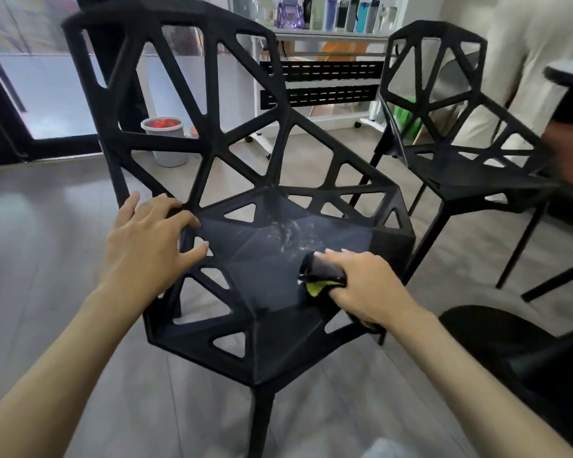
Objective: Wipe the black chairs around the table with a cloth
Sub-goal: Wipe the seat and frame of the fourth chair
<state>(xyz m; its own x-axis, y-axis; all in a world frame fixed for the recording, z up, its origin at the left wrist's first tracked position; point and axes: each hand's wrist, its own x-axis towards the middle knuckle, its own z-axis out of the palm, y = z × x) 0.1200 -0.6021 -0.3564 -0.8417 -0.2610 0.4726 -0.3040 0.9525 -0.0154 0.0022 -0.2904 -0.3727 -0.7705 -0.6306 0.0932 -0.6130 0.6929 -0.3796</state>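
Right hand (364, 285): I see its grip curled round the cloth (323, 274), a dark roll with a yellow edge, long axis left-right, pressed on the seat.
Left hand (146, 239): fingers hooked over the seat's left rim.
Near chair (265, 259): backrest faces away; white smears mid-seat.
Far chair (460, 153): right, well apart.
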